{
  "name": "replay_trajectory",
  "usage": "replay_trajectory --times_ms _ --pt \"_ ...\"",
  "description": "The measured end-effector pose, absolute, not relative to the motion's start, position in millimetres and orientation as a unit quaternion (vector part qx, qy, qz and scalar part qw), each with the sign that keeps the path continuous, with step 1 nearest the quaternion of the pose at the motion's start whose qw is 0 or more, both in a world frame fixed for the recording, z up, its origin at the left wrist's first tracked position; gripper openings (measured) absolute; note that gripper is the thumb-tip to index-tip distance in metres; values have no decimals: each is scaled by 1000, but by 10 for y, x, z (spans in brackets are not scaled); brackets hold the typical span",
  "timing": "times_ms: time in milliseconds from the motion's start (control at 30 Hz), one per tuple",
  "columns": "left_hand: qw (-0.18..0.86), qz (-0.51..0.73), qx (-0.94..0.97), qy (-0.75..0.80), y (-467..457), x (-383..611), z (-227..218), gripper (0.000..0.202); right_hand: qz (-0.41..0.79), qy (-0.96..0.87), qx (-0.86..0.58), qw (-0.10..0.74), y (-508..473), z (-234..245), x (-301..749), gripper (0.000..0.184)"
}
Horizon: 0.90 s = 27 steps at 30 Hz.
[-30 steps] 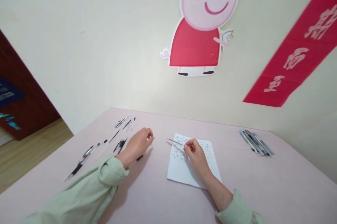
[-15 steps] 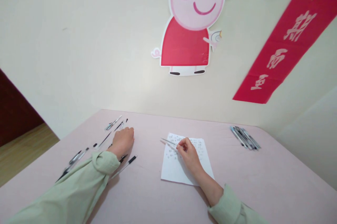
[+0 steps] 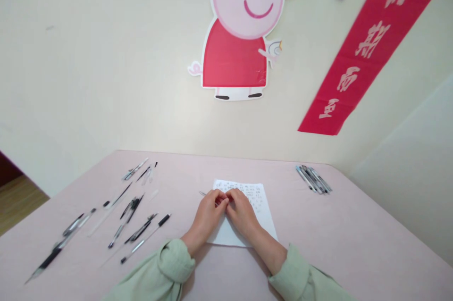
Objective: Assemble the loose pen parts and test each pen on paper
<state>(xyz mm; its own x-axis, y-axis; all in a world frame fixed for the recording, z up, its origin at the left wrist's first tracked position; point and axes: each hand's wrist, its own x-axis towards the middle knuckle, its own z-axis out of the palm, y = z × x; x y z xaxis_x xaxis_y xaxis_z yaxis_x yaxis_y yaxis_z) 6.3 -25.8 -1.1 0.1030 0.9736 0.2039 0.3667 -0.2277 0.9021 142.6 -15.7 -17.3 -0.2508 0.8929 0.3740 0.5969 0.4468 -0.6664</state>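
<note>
Thin rod (image 3: 203, 193): its tip pokes out left of my hands, past the edge of the paper (image 3: 230, 237).
Long axis: slants from that tip rightward, toward my meeting fingertips.
Left hand (image 3: 209, 213): nearer the tip, fingers curled; I can't tell what they grip.
Right hand (image 3: 242, 211): finger and thumb pressed together, seemingly pinching the rod's hidden end.

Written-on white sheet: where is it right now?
In the head view, the sheet lies on the table, partly hidden by the left hand and right hand, left of the pen pile.
</note>
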Motion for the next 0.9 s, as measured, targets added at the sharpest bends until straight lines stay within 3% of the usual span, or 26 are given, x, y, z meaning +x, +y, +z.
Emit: replay_trajectory --times_ms 200,500,600,767,900 --pt "377 474 615 505 -187 -50 -125 10 187 -783 -459 377 -214 -54 1395 26" --pt "395 473 615 491 -185 -21 -166 13 181 -783 -474 360 -238 -26 1373 18" --pt "315 442 668 509 -208 -58 -131 8 197 -750 -501 384 -198 -49 1409 11" --pt "100 312 753 571 -266 -112 -80 23 234 -696 -534 420 -104 -106 1496 5" --pt "45 251 779 573 -285 -121 -68 18 259 -681 -533 430 -61 -140 1529 8"
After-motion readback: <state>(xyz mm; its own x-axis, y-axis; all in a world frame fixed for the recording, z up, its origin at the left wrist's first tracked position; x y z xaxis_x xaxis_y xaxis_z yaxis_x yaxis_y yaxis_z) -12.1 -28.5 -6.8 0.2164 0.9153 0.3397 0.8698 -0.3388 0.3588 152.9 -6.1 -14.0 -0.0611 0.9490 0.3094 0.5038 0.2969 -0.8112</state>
